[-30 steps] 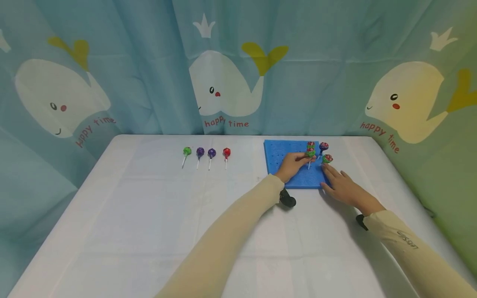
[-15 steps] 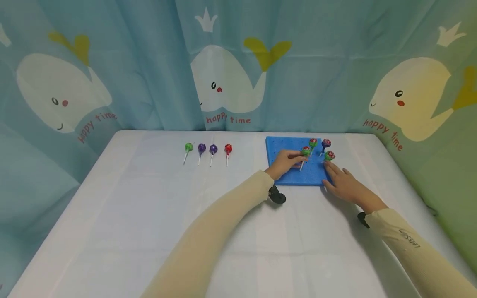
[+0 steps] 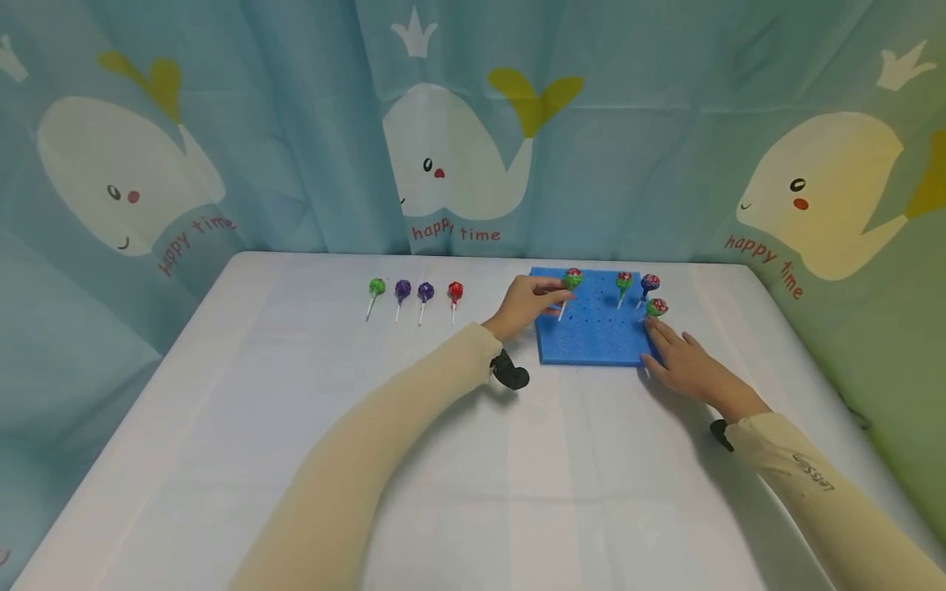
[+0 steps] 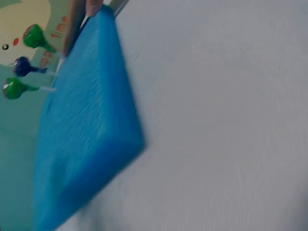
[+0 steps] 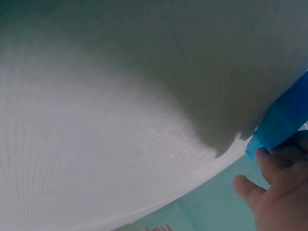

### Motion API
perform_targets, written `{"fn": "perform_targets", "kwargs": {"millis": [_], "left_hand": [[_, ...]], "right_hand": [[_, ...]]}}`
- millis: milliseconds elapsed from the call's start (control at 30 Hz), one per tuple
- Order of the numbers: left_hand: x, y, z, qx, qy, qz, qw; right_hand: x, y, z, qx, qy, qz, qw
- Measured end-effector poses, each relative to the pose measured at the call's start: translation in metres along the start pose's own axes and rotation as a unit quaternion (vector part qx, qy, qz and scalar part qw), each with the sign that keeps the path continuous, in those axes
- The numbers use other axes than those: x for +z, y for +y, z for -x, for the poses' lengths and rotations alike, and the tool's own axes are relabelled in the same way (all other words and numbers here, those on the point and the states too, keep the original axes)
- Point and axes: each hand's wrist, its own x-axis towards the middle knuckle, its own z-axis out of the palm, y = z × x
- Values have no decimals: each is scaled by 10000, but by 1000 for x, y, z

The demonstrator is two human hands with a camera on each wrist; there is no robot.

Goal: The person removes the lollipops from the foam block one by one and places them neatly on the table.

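Left hand (image 3: 526, 302) pinches round-headed green lollipop (image 3: 572, 279); flat right hand (image 3: 683, 364) presses spongy blue foam block (image 3: 591, 336).

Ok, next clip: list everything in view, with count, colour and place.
Lollipops on table: 4; green, purple, purple, red; lying in a row left of the foam.
Lollipops in foam: 3; green, blue, green; standing near its far right corner.
Held lollipop: 1; green and red; over the foam's far left part.
Foam: 1; blue, dotted with holes; right of centre on the table.
Table: 1; white.
Curtain: pale blue with whales; behind the table.
Left hand: pinches the held lollipop.
Right hand: flat on the foam's right edge.
Sleeves: 2; beige.
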Motion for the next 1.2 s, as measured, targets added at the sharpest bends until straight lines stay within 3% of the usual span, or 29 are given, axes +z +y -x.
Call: {"fn": "perform_targets", "kwargs": {"millis": [267,467,967,1200], "left_hand": [[-29,8,10,259,278,-103,9992],[-47,13,21,119,388,-47,9992],[-95,14,50,-48,706,-118,9974],[-123,18,61,-190,1060,-377,9935]], "right_hand": [[0,-1,0,38,-16,-32,10000],[-2,-1,0,142,-184,-85,9997],[2,0,-1,112,-144,-68,9998],[-2,0,-1,80,-123,15,9999]]}}
